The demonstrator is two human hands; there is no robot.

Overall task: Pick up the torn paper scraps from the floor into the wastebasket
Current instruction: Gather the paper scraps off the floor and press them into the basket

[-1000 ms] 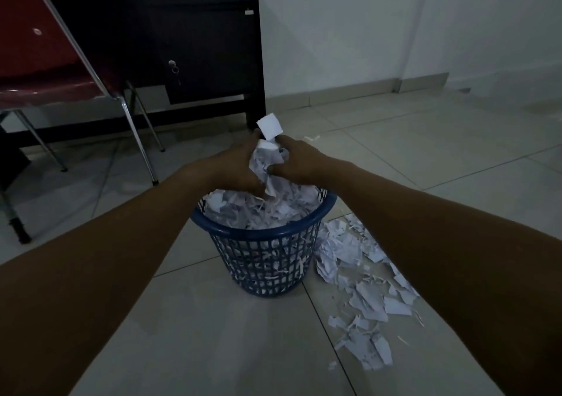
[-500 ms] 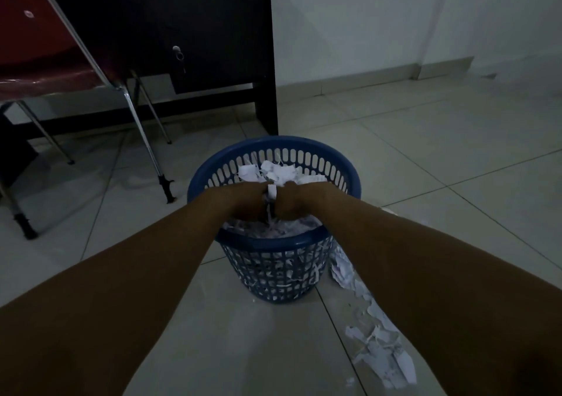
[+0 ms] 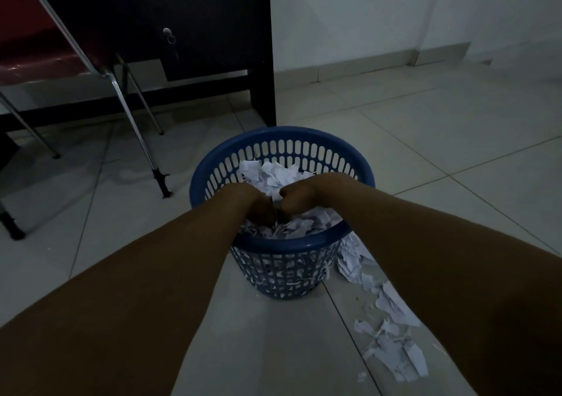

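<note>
Paper scraps [image 3: 275,174] filled the blue wastebasket [image 3: 282,136], where the left hand [image 3: 258,202] and, touching it, the right hand [image 3: 296,196] pressed down into the heap with fingers curled and buried, their grip unclear, while more scraps [image 3: 392,328] lay on the floor [image 3: 456,140] rightward.

Blue basket, white scraps, grey floor

The wastebasket [image 3: 282,143] is blue with a slotted lattice wall; the paper scraps [image 3: 392,307] are white; the tiled floor [image 3: 441,140] pale grey; the far-left chair seat [image 3: 33,61] dark red; the desk [image 3: 197,15] black.
</note>
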